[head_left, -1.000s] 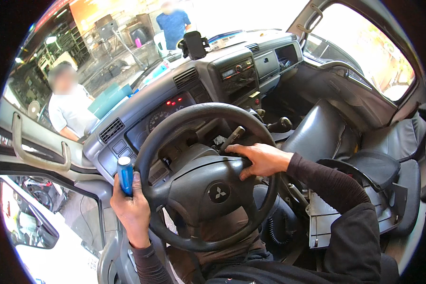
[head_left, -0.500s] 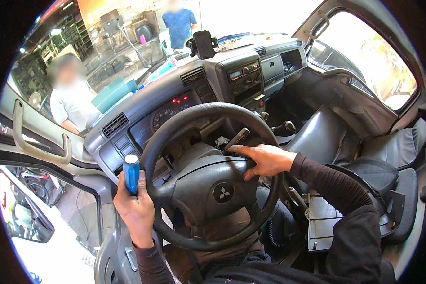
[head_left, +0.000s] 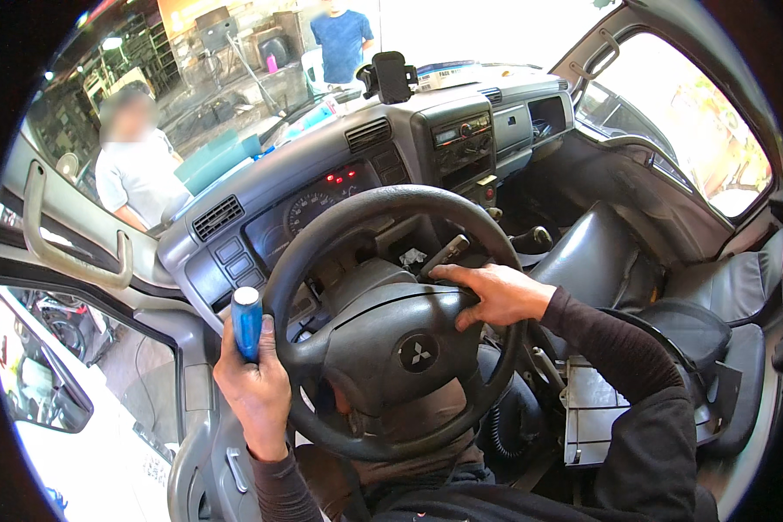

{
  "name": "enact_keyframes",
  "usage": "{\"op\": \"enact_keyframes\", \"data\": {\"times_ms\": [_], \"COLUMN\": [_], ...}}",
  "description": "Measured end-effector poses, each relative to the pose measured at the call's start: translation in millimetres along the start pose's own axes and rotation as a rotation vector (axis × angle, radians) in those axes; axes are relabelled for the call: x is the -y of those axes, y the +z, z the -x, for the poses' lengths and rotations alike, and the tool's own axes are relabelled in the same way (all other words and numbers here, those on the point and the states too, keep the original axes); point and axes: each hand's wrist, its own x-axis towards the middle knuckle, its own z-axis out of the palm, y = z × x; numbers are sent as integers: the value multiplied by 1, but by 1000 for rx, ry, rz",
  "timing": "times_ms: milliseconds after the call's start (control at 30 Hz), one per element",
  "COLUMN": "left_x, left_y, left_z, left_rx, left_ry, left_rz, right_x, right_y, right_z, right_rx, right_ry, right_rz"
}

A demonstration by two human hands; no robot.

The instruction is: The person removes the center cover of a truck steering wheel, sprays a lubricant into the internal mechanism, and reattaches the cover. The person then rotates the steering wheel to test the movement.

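Note:
My left hand (head_left: 254, 378) is closed around a blue handle (head_left: 247, 326) with a pale round end cap, held upright left of the steering wheel (head_left: 496, 383). What lies below the fist on that handle is hidden. My right hand (head_left: 509, 294) grips the right side of the wheel's dark centre cover (head_left: 391, 348). Its thumb presses on the cover's face, and the index finger stretches over the top edge beside a column stalk (head_left: 450, 252). The other fingers of that hand are hidden behind the cover.
Red lights glow on the instrument cluster (head_left: 322, 204). A phone holder (head_left: 393, 78) and a box (head_left: 448, 75) sit on the dashboard. The gear lever (head_left: 535, 238) is right of the wheel. Two people (head_left: 135, 165) stand outside, beyond the windscreen; a grab handle (head_left: 36, 226) is at left.
The view has shifted slightly, so the cab appears a little further right. Both hands keep nearly the same hold; the blue handle stays upright in the left hand.

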Motion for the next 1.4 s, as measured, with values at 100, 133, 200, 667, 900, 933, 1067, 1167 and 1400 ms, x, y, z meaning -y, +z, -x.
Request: {"op": "enact_keyframes", "data": {"times_ms": [100,133,200,667,900,933,1067,1167,1400], "left_x": [-2,-2,-1,2,3,3,1,0,1], "left_y": [-1,-1,-1,-9,-4,-5,-7,-7,-7], "left_z": [0,0,0,7,10,11,12,12,13], "left_rx": [-11,-16,-6,69,-10,-3,-24,-25,-30], "left_ry": [28,39,28,-122,-20,-26,-20,-9,14], "left_rz": [15,13,7,73,93,100,76,82,14], "right_x": [-6,-7,-6,116,115,115,116,117,118], "right_y": [2,1,-2,39,42,43,44,42,49], "right_z": [-2,-2,-2,-100,-99,-101,-102,-101,-99], "right_rx": [18,36,53,138,126,115,106,157,108], "right_ry": [0,32,25,-390,-325,-328,-348,-296,-292], "right_rz": [4,-15,-31,24,-25,-35,-20,0,-12]}}
